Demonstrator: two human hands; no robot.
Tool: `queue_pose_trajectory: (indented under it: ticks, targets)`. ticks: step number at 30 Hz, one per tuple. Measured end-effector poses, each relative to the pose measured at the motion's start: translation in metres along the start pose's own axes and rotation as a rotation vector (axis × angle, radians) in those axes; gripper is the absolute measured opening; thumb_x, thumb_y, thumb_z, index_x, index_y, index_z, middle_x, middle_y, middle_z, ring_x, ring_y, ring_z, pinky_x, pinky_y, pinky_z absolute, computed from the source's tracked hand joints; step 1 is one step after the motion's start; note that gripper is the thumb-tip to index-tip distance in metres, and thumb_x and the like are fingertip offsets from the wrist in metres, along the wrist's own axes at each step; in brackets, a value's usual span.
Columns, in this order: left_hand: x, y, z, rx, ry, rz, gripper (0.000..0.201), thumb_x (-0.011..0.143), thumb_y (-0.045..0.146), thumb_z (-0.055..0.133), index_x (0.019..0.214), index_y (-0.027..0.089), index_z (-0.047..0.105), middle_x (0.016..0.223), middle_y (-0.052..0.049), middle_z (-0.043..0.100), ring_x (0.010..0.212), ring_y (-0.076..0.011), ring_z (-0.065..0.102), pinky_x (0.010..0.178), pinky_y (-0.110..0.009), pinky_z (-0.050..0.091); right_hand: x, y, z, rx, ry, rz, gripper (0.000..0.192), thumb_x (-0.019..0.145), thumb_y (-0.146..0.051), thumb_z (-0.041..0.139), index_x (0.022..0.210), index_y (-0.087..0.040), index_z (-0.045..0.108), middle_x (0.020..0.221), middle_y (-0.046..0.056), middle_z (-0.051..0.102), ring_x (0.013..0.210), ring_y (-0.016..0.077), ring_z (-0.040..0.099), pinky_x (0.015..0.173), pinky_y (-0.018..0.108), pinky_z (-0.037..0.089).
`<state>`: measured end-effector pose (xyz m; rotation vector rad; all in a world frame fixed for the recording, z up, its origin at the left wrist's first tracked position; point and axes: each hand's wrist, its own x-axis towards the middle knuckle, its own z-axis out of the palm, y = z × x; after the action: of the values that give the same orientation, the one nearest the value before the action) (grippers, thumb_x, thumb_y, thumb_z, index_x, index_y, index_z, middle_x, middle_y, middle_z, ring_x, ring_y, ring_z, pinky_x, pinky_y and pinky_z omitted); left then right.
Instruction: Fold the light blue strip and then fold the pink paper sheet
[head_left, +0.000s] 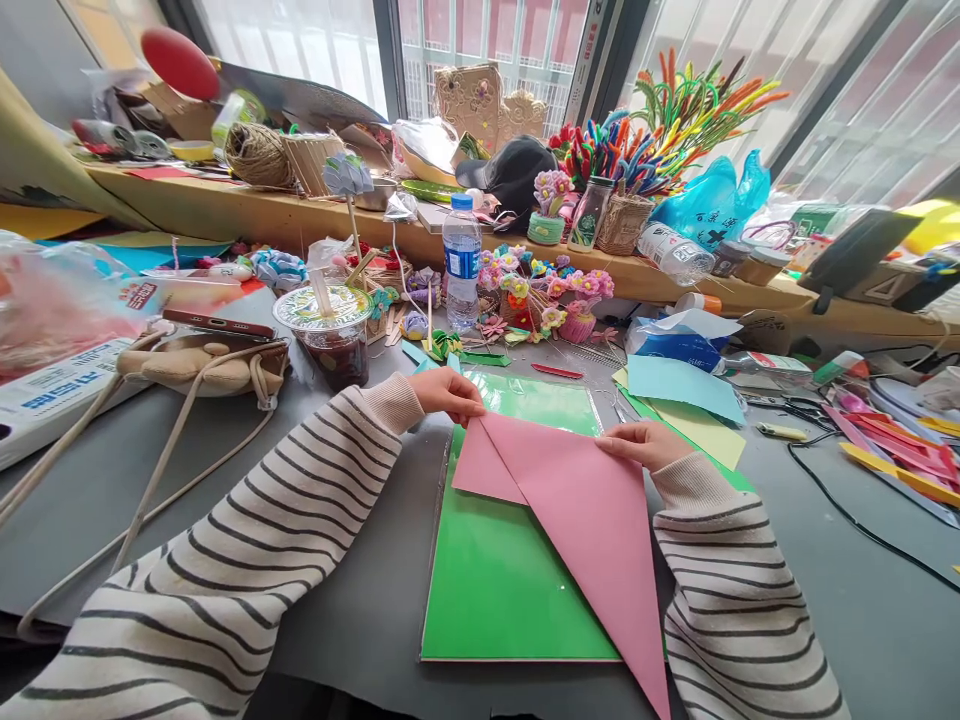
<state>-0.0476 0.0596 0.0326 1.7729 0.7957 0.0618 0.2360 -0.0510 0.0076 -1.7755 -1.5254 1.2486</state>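
my left hand (448, 392) and my right hand (643, 443) are apart, each pressing a top corner of the folded pink paper (577, 510) on the green board (495, 580).

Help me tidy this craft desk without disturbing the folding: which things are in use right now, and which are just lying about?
In use:
- pink paper, folded, on the green board
- left hand pressing its top corner
- right hand on its right edge

Lying about:
- water bottle
- lidded drink cup
- phone
- light blue sheet
- pipe cleaners
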Motion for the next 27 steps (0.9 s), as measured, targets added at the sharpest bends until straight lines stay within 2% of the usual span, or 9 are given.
queue_pose_trajectory:
  ticks: [2, 5, 7, 10, 13, 17, 21, 25, 27]
  targets:
    - [-0.001, -0.002, 0.005, -0.029, -0.020, 0.059, 0.033, 0.058, 0.034, 0.062, 0.082, 0.013, 0.058, 0.069, 0.000, 0.057, 0.065, -0.0101, 0.052, 0.062, -0.021, 0.041, 0.001, 0.000, 0.000, 0.016, -0.009, 0.009, 0.031, 0.059, -0.044, 0.058, 0.067, -0.014, 0.062, 0.064, 0.002, 0.059, 0.062, 0.0135, 0.051, 0.060, 0.024, 0.037]
    - [0.000, -0.005, 0.015, -0.092, -0.058, 0.180, 0.049, 0.056, 0.027, 0.065, 0.101, 0.015, 0.051, 0.086, -0.003, 0.057, 0.079, -0.0132, 0.052, 0.068, -0.022, 0.041, 0.002, 0.000, 0.001, 0.002, -0.005, 0.013, 0.031, 0.059, -0.043, 0.058, 0.068, -0.014, 0.063, 0.062, 0.001, 0.058, 0.061, 0.0125, 0.050, 0.059, 0.023, 0.036]
    - [0.003, -0.005, 0.020, -0.092, -0.053, 0.238, 0.050, 0.056, 0.025, 0.065, 0.102, 0.015, 0.051, 0.096, -0.005, 0.055, 0.088, -0.0159, 0.050, 0.073, -0.024, 0.041, 0.002, 0.001, 0.000, 0.007, -0.021, 0.015, 0.032, 0.059, -0.044, 0.058, 0.068, -0.014, 0.063, 0.061, 0.000, 0.057, 0.059, 0.0115, 0.049, 0.056, 0.023, 0.035]
    - [0.007, -0.005, 0.024, -0.005, 0.021, 0.299, 0.042, 0.058, 0.026, 0.063, 0.098, 0.013, 0.055, 0.101, -0.007, 0.055, 0.094, -0.0175, 0.048, 0.079, -0.025, 0.039, 0.003, 0.005, -0.001, 0.055, -0.060, 0.012, 0.032, 0.060, -0.044, 0.058, 0.068, -0.013, 0.062, 0.058, -0.001, 0.055, 0.055, 0.0098, 0.047, 0.053, 0.022, 0.033]
    - [0.009, -0.008, 0.025, 0.036, 0.090, 0.304, 0.041, 0.060, 0.028, 0.062, 0.097, 0.012, 0.057, 0.100, -0.007, 0.057, 0.095, -0.0180, 0.049, 0.081, -0.025, 0.038, 0.006, 0.009, -0.002, 0.084, -0.085, 0.011, 0.030, 0.059, -0.043, 0.059, 0.068, -0.013, 0.062, 0.058, -0.002, 0.055, 0.056, 0.0096, 0.047, 0.054, 0.022, 0.033]
    - [0.010, -0.013, 0.026, 0.019, 0.168, 0.224, 0.042, 0.059, 0.032, 0.061, 0.097, 0.012, 0.058, 0.097, -0.007, 0.060, 0.089, -0.0197, 0.052, 0.074, -0.024, 0.041, 0.008, 0.009, 0.000, 0.113, -0.113, 0.031, 0.027, 0.059, -0.040, 0.060, 0.069, -0.015, 0.063, 0.062, -0.001, 0.058, 0.061, 0.0110, 0.049, 0.060, 0.023, 0.035]
    - [0.012, -0.015, 0.029, -0.029, 0.276, 0.162, 0.036, 0.060, 0.035, 0.058, 0.089, 0.014, 0.062, 0.091, -0.006, 0.063, 0.085, -0.0191, 0.054, 0.069, -0.024, 0.042, 0.006, 0.007, 0.002, 0.174, -0.037, 0.030, 0.025, 0.057, -0.040, 0.062, 0.068, -0.017, 0.064, 0.066, -0.001, 0.059, 0.062, 0.0112, 0.050, 0.060, 0.022, 0.037]
    - [0.014, -0.016, 0.031, -0.113, 0.455, 0.125, 0.032, 0.061, 0.039, 0.054, 0.078, 0.014, 0.066, 0.074, -0.002, 0.065, 0.070, -0.0151, 0.055, 0.057, -0.020, 0.041, 0.004, 0.005, 0.000, 0.238, 0.046, 0.040, 0.043, 0.060, -0.052, 0.054, 0.081, -0.016, 0.062, 0.065, 0.002, 0.061, 0.051, 0.0113, 0.051, 0.048, 0.024, 0.037]
    - [0.013, -0.016, 0.032, -0.164, 0.545, 0.107, 0.033, 0.060, 0.041, 0.054, 0.072, 0.013, 0.066, 0.060, -0.001, 0.062, 0.057, -0.0120, 0.053, 0.048, -0.019, 0.038, 0.005, 0.005, 0.000, 0.268, 0.082, 0.000, 0.053, 0.061, -0.060, 0.047, 0.085, -0.015, 0.062, 0.069, 0.006, 0.062, 0.054, 0.0150, 0.054, 0.047, 0.026, 0.039]
